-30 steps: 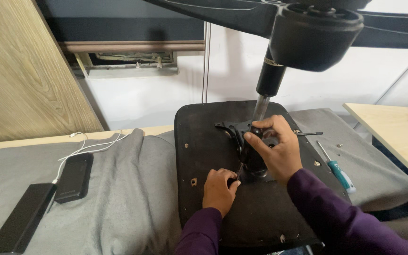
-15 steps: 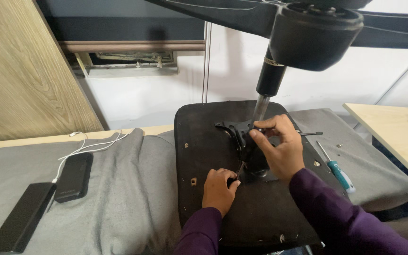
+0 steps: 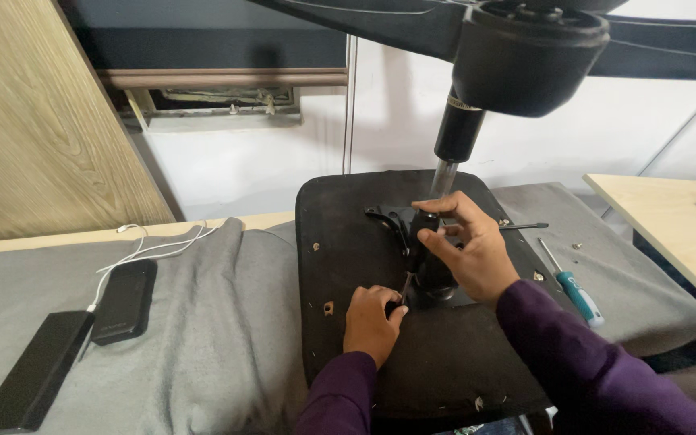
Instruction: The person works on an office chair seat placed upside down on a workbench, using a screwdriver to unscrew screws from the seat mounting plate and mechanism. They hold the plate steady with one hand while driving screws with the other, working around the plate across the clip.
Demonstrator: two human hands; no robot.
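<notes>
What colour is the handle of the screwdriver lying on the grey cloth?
The screwdriver has a teal-blue handle with a white tip; the head view shows it.

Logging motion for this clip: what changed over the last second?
Little changed. The right hand shifted its fingers slightly on the black metal chair mechanism. The left hand still grips the dark-handled tool; the teal-handled screwdriver stayed put.
</notes>
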